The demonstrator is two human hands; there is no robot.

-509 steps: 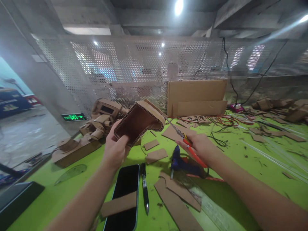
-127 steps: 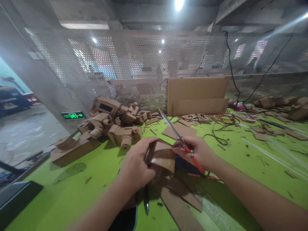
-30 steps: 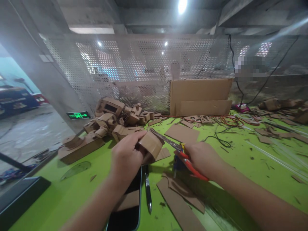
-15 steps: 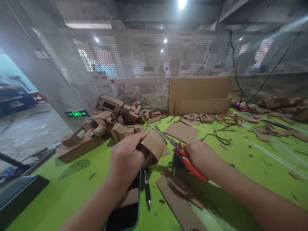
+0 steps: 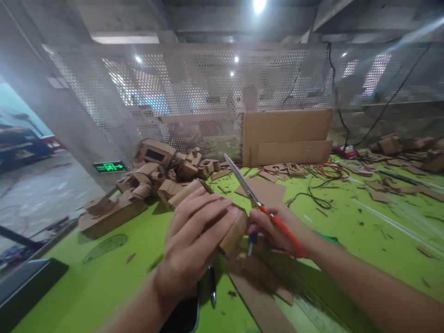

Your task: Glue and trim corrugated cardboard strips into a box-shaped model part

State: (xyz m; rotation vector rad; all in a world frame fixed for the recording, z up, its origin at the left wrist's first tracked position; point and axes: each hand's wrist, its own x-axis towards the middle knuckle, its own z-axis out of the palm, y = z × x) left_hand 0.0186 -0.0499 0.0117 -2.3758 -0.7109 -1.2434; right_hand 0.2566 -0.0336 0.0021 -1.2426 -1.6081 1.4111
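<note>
My left hand (image 5: 196,233) is wrapped over a small cardboard piece with folded walls (image 5: 236,231), its fingers lying across the top. In my right hand (image 5: 277,226) is a pair of scissors (image 5: 248,187) with red handles, the blades pressed together and pointing up and away. My right fingertips are close to the cardboard piece's right end; whether they touch it I cannot tell. Below the hands lie flat cardboard strips (image 5: 258,296) and a black pen (image 5: 212,286). A phone (image 5: 182,317) is partly hidden under my left forearm.
Several cardboard models (image 5: 152,171) are heaped at the back left. A large cardboard sheet (image 5: 287,134) leans on the perforated metal screen (image 5: 194,88). Cables (image 5: 331,170), scraps and clear strips (image 5: 398,226) lie on the green table (image 5: 347,259) to the right.
My left hand has turned over the cardboard piece, its fingers now across the top. The scissors have come away from the piece's edge, their blades pointing more upward.
</note>
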